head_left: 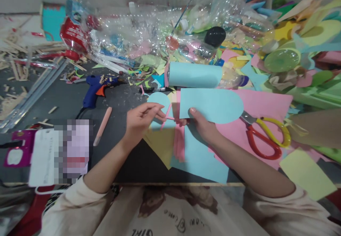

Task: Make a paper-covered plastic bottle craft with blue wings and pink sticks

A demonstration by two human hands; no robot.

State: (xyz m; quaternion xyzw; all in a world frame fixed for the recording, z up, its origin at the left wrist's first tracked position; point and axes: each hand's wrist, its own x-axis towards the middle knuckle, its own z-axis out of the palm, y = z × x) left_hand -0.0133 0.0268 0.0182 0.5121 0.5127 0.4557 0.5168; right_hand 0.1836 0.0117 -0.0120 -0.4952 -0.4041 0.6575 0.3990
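Observation:
My left hand (pixel 142 118) is closed in a pinch on a thin pink paper strip (pixel 169 117), held over the sheets in the middle. My right hand (pixel 204 125) grips a light-blue paper piece (pixel 213 104) with one rounded end, thumb on top and fingers beneath. Its fingertips come close to the strip's right end; whether they touch it I cannot tell. Behind the left hand lies a round light-blue paper (pixel 160 99), partly hidden. More pink strips (pixel 179 143) lie below my hands. A plastic bottle wrapped in light-blue paper (pixel 195 74) lies just beyond the rounded piece.
Scissors with red and yellow handles (pixel 262 140) rest on pink paper (pixel 269 104) at the right. A blue glue gun (pixel 92 88) and a pale pink stick (pixel 103 125) lie left. Clear bottles (pixel 149 26) and paper scraps crowd the back. A power strip (pixel 42 156) sits front left.

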